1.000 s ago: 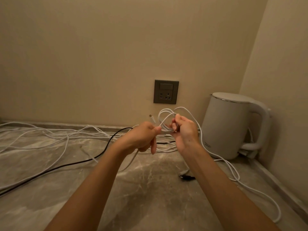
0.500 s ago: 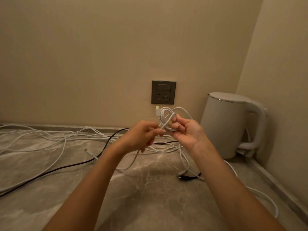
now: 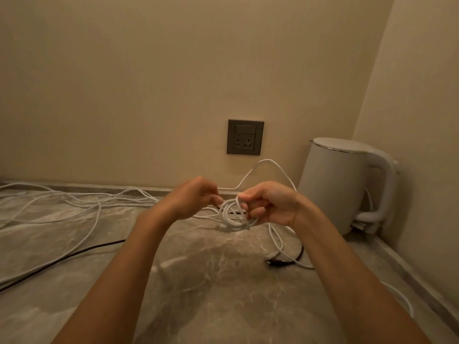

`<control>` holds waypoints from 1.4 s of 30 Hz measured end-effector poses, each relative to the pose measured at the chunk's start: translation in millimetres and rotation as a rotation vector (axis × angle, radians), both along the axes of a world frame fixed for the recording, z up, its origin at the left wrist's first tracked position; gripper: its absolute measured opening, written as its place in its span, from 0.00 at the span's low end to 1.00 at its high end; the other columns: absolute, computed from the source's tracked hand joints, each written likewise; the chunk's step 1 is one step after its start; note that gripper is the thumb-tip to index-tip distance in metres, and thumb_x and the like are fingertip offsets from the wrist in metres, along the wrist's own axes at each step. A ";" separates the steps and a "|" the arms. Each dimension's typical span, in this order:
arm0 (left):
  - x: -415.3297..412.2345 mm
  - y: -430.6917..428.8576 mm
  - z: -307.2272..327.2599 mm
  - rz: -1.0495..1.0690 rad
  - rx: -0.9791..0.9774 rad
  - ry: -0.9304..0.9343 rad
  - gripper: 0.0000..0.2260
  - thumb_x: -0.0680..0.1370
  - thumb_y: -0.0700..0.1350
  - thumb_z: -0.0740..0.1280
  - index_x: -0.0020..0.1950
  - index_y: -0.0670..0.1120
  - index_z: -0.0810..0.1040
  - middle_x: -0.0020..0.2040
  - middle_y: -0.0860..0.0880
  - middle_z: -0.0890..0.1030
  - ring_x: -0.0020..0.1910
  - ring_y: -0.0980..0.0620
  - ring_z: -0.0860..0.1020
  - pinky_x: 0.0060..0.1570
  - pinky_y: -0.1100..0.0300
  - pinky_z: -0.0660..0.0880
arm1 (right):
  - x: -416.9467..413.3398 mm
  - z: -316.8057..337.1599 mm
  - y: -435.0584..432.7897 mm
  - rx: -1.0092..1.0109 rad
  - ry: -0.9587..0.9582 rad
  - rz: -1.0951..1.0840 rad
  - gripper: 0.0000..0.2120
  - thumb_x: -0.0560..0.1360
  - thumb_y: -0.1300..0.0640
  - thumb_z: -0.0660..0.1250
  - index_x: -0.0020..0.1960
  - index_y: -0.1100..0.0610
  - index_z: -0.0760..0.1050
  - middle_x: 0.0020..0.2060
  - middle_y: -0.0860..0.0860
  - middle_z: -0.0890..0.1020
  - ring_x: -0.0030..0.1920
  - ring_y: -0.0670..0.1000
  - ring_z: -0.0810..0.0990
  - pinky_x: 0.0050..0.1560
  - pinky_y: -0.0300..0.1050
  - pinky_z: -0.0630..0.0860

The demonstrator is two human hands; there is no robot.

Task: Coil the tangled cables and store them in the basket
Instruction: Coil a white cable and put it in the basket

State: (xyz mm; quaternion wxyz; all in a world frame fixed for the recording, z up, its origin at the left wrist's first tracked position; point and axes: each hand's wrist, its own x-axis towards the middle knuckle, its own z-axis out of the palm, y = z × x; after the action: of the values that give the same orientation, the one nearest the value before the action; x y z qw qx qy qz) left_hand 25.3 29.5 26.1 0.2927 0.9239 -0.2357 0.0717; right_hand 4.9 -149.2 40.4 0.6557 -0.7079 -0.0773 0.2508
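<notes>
Hanging from the right hand (image 3: pixel 270 204), a small coil of white cable (image 3: pixel 233 218) dangles in several loops, the fingers curled round its top strands. Just left of it, the left hand (image 3: pixel 193 197) pinches a strand of the same cable, which arches above both hands and drops behind the right one. Below the grip, a black plug end (image 3: pixel 275 262) lies on the marble surface (image 3: pixel 198 281). Out to the left sprawl more tangled white cables (image 3: pixel 74 202) and a black cable (image 3: pixel 62 262). Right of the grip stands a white kettle (image 3: pixel 335 184); above it is a wall socket (image 3: pixel 244 137).
</notes>
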 end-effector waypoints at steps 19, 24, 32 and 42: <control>-27.4 -43.8 18.1 -0.117 -0.277 -0.233 0.04 0.78 0.39 0.62 0.46 0.42 0.76 0.31 0.53 0.74 0.25 0.65 0.71 0.26 0.73 0.67 | 8.4 -5.3 10.5 0.182 -0.450 -0.715 0.16 0.80 0.63 0.59 0.34 0.59 0.75 0.20 0.47 0.70 0.28 0.46 0.68 0.29 0.34 0.68; -26.8 -41.5 13.8 -0.166 -0.349 -0.081 0.06 0.77 0.40 0.64 0.40 0.46 0.72 0.28 0.51 0.74 0.20 0.60 0.68 0.22 0.69 0.67 | 12.1 -3.6 6.1 0.568 -0.285 -0.665 0.15 0.80 0.62 0.57 0.36 0.60 0.73 0.17 0.46 0.67 0.25 0.45 0.67 0.36 0.39 0.68; -17.1 -26.8 6.2 -0.186 -0.331 0.016 0.07 0.78 0.39 0.62 0.40 0.46 0.71 0.30 0.49 0.75 0.22 0.58 0.70 0.24 0.65 0.69 | 2.7 12.7 -2.2 0.809 -0.171 -0.510 0.15 0.80 0.62 0.54 0.36 0.60 0.69 0.16 0.47 0.62 0.18 0.44 0.64 0.37 0.39 0.68; -10.9 -16.1 -0.1 -0.128 -0.116 0.041 0.09 0.77 0.44 0.63 0.37 0.49 0.74 0.31 0.50 0.74 0.27 0.57 0.71 0.31 0.64 0.71 | -3.2 11.9 -11.7 0.602 -0.130 -0.310 0.18 0.78 0.64 0.57 0.32 0.63 0.77 0.18 0.46 0.62 0.18 0.41 0.60 0.35 0.33 0.64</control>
State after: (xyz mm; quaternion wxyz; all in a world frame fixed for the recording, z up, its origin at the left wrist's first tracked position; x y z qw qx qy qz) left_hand 14.4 13.4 26.0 0.3546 0.8897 -0.2838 0.0473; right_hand 1.8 -160.9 52.2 0.8591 -0.5007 -0.0809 0.0685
